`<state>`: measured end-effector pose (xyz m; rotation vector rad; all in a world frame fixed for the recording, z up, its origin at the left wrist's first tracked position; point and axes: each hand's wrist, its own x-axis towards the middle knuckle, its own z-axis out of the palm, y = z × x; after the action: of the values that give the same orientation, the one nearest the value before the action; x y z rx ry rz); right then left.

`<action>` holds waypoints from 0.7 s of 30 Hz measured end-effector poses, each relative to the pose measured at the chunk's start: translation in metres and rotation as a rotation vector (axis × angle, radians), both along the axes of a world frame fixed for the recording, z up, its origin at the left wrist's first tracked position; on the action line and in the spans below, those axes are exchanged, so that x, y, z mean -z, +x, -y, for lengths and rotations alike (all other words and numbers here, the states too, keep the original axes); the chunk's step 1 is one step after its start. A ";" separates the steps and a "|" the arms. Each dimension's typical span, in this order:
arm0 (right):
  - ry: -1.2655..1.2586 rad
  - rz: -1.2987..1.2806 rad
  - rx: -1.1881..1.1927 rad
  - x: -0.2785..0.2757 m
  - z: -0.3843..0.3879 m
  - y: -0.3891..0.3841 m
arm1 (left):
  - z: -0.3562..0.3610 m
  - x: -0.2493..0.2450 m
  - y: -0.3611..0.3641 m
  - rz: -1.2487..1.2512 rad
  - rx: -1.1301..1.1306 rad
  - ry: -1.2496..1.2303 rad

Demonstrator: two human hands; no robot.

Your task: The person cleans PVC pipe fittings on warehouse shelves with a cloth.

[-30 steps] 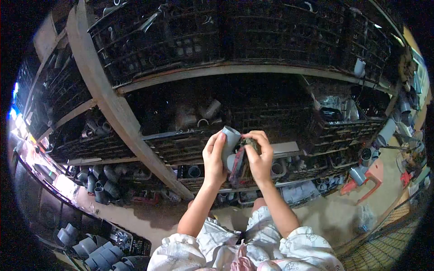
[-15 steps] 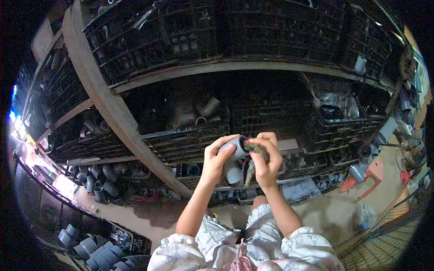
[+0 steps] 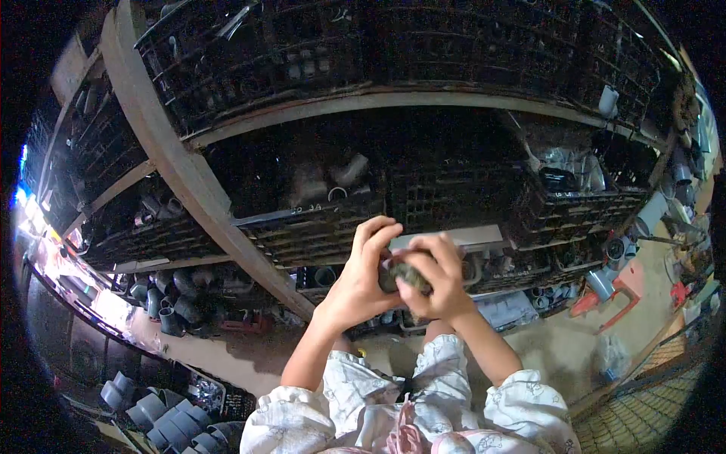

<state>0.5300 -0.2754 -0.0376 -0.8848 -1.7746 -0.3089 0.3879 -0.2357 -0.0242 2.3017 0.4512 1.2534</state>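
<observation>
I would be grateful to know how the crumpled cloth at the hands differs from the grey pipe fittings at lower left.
The cloth is mottled dark green; the pipe fittings are plain grey. The cloth is bunched in the right hand; the pipe fittings lie heaped, untouched.

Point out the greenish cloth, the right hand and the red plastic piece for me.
Greenish cloth (image 3: 416,280): head view, on its bunched, exposed part.
Right hand (image 3: 442,283): head view, on the back of the hand.
Red plastic piece (image 3: 632,277): head view, on its broad upper part.
</observation>
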 end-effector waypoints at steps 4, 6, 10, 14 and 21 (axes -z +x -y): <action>-0.399 -0.183 -0.085 0.004 -0.016 0.016 | 0.007 -0.004 -0.001 -0.266 0.085 0.070; -0.919 -0.535 -0.330 0.002 -0.015 0.022 | 0.000 0.001 0.000 -0.129 0.152 0.142; -0.524 -0.433 -0.093 0.004 0.000 0.001 | -0.020 0.020 -0.004 0.273 0.147 0.015; -0.064 -0.057 0.087 0.015 -0.002 -0.010 | -0.025 0.045 0.000 0.387 0.020 -0.192; -0.986 -0.383 -0.311 -0.008 -0.033 0.024 | -0.022 0.035 0.006 0.329 0.173 0.006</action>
<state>0.5539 -0.2423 -0.0299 -1.1980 -1.6239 0.9590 0.3934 -0.2138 -0.0591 2.0345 0.1310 1.5073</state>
